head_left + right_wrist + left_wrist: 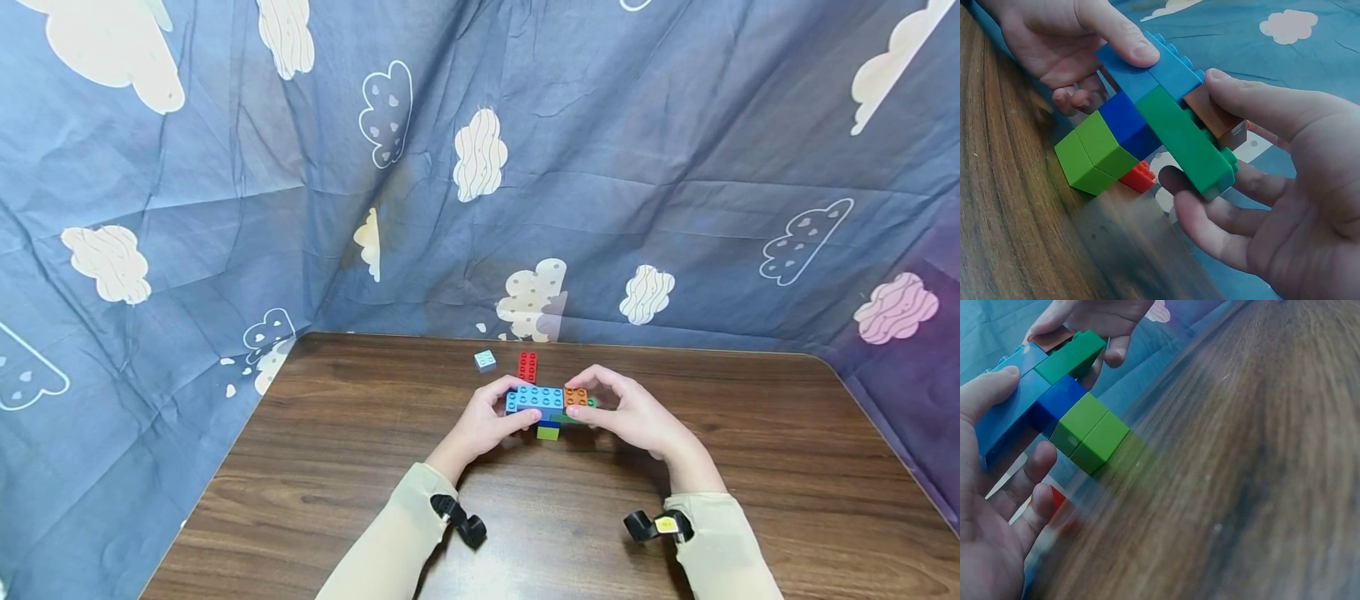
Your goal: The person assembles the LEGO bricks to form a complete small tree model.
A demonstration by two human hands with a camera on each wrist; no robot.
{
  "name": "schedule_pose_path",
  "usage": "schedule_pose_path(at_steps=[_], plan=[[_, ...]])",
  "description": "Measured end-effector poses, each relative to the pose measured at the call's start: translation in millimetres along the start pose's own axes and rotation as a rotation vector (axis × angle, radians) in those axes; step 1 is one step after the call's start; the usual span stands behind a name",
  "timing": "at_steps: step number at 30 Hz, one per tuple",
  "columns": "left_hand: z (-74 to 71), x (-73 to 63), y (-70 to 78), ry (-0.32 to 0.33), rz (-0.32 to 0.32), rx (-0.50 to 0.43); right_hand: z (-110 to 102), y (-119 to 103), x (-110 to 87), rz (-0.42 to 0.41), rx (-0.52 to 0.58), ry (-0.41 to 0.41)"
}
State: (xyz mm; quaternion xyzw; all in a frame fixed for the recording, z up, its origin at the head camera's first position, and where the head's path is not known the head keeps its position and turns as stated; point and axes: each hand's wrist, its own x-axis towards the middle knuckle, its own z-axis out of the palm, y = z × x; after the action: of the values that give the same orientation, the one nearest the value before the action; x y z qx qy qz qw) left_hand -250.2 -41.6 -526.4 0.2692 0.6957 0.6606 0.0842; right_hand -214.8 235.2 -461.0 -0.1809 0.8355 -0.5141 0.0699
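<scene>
A toy-brick structure stands on the wooden table between both hands. Two stacked lime green bricks [1094, 150] form its foot, with a dark blue brick [1127, 125] above them. Over that, light blue bricks [538, 395] extend left and a green brick [1182, 139] extends right. My left hand [483, 421] grips the light blue bricks, thumb on their near side. An orange brick [575, 396] sits over the green brick, next to the upper light blue brick; my right hand [637, 417] pinches it between thumb and fingers. Whether it is fully seated, I cannot tell.
Behind the structure, a red brick [528, 365] lies on the table [360, 467]. A small pale blue brick [485, 360] lies to its left, near the back edge. Blue cloud-print cloth [427, 250] hangs behind the table.
</scene>
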Motion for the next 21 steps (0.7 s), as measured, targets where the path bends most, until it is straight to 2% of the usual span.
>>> schedule_pose_path(at_steps=[11, 21], plan=[[0.8, 0.7, -0.6, -0.008, 0.007, 0.003, 0.1, 4.3, 0.3, -0.003, 0.015, 0.033], [1.1, -1.2, 2.0, 0.006, -0.014, -0.009, 2.5, 8.4, 2.1, -0.011, 0.038, 0.062]])
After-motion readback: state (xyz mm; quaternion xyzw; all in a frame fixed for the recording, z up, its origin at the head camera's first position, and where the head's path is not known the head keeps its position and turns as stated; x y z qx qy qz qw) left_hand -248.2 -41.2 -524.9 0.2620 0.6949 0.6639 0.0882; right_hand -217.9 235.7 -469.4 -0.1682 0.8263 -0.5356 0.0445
